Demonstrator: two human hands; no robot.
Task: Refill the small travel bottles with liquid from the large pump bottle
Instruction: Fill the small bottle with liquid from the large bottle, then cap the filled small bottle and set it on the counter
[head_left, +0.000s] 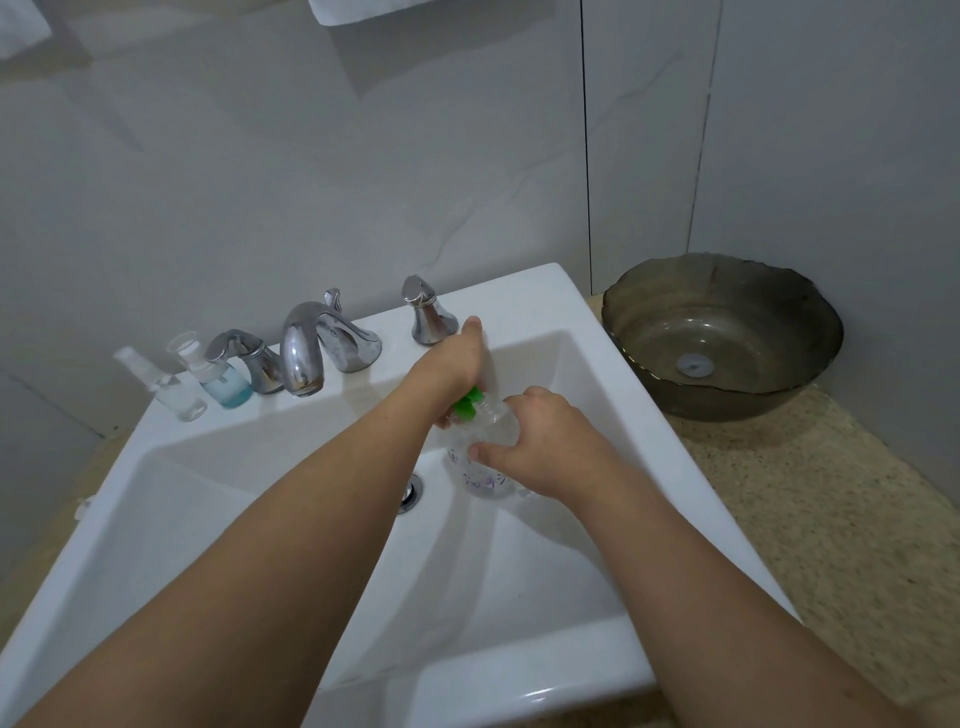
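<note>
While both hands work over the white sink (597, 332), the large pump bottle (480, 447), clear with a green pump top (466, 404), hangs above the basin near the drain (412, 491). The right hand (540, 447) is wrapped round its body; the left hand (451, 364) closes on the pump top, probably unscrewing it, though fingers hide the neck. The two small travel bottles (179, 387) stand on the back ledge left of the faucet (304, 353), capped, one holding blue liquid. Refilling looks not yet begun.
</note>
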